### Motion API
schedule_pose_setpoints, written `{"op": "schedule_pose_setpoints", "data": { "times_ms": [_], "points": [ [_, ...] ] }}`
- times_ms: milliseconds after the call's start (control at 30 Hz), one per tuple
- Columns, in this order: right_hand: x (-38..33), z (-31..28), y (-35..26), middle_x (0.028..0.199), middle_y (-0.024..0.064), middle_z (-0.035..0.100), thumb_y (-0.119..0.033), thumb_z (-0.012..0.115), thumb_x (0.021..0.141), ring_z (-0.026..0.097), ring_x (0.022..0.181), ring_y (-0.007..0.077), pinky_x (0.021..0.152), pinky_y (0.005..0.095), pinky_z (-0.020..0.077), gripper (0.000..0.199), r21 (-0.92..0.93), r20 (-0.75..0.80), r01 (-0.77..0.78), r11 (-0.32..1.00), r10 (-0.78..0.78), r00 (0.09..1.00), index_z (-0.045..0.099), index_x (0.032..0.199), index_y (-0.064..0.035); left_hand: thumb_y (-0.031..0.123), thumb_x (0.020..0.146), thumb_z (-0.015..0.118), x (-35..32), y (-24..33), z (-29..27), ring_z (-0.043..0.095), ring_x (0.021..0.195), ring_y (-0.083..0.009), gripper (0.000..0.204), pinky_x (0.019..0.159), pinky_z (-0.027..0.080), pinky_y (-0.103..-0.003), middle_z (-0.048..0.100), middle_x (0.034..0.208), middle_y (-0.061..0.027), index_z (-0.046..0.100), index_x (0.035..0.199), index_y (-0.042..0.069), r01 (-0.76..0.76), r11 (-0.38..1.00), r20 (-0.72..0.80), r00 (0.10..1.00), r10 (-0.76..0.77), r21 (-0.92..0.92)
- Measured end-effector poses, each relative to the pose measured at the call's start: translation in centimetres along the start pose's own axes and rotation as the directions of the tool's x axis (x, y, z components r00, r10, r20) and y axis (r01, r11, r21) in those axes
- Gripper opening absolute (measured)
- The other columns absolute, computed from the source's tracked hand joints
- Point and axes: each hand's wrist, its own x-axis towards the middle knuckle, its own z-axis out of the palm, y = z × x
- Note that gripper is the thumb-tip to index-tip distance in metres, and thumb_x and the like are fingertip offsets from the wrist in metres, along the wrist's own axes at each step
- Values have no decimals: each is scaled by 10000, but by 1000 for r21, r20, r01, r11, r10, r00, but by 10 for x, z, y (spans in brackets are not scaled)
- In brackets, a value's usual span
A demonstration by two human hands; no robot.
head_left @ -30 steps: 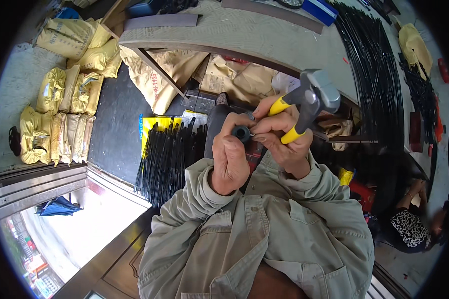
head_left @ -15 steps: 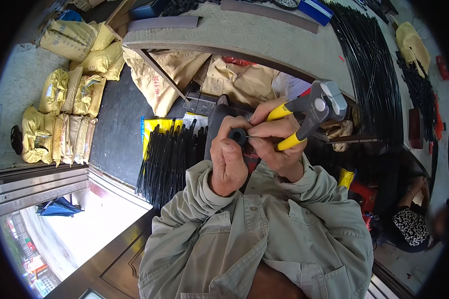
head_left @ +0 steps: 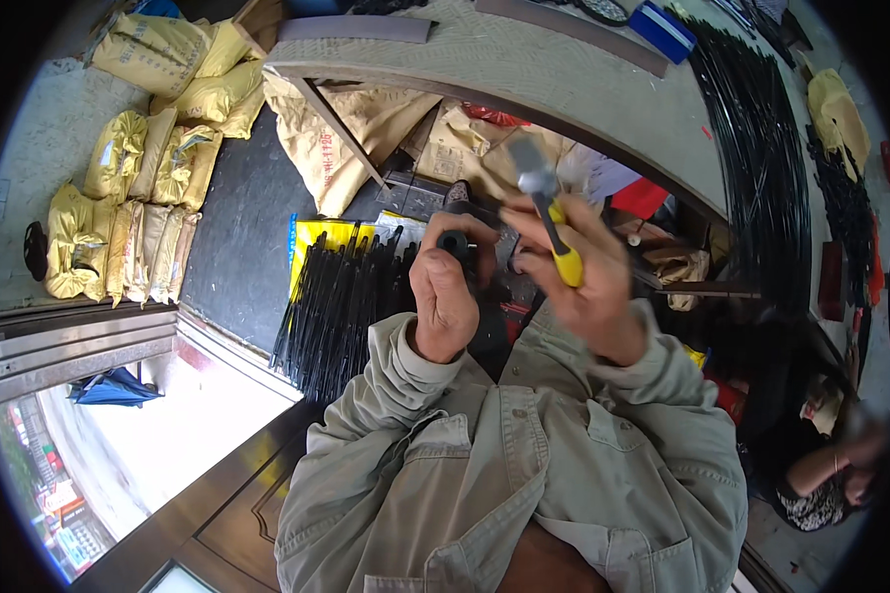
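Note:
In the middle of the head view, my left hand [head_left: 445, 296] is wrapped round a black tube-like piece [head_left: 453, 243] with a round hole in its end, which points up at me. The rest of that piece is hidden by the hand. To its right, my right hand [head_left: 600, 272], blurred by motion, grips pincers [head_left: 568, 259] with yellow-and-grey handles. Their metal head points up and away, apart from the black piece. Beside my left forearm stands a dense bundle of thin black rods [head_left: 331, 306], against a yellow bag [head_left: 311, 233].
A grey worktable [head_left: 554, 61] spans the far side, with a blue box [head_left: 661, 32] and long black strips [head_left: 756, 148] on it. Crumpled sacks [head_left: 351, 138] lie underneath. Filled yellow sacks [head_left: 119, 163] are stacked at left. Another person [head_left: 816, 484] sits at lower right.
My right hand has drawn away to the right from the black piece. The pincers have swung from pointing right to pointing up and away. My left hand keeps its hold.

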Motion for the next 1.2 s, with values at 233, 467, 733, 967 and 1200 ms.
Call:
{"op": "schedule_pose_setpoints", "data": {
  "times_ms": [233,467,733,967,1200],
  "points": [
    [-5,-63,-2,998,134,542,-23,614,680,572,786,283,672,342,480,238,-633,407,288,719,-8,913,593,914,13,498,914,281,7,4,-1,379,536,-57,546,480,287,-198,458,675,-18,497,905,-3,-6,1000,20,1000,6,24],
    [16,-60,-8,1061,132,507,-61,584,721,540,890,258,746,406,453,199,-710,482,443,548,-81,872,593,908,6,490,915,289,0,-8,-3,423,564,-48,545,472,312,-188,512,801,-38,501,923,-13,25,1000,41,999,-25,20],
    [19,-66,-15,1080,141,490,-97,567,747,517,883,270,737,414,446,162,-768,527,504,396,-56,848,581,868,9,647,841,236,4,-2,4,460,511,-88,698,434,342,-204,518,763,-46,487,980,11,69,995,-12,998,-69,72],
    [24,-78,-19,1030,145,473,-75,561,750,508,857,273,687,383,439,178,-627,717,483,611,211,664,563,904,14,644,842,225,-1,-2,5,471,521,-93,738,455,364,-203,524,837,-68,495,1034,-15,20,968,32,999,-29,250],
    [7,-75,5,1008,141,467,-29,561,758,517,909,243,669,337,452,205,-362,705,204,910,124,698,516,954,13,641,843,231,6,-3,1,483,552,-99,749,498,383,-211,520,828,-78,495,1042,-31,127,982,118,982,-144,142]
  ]
}}
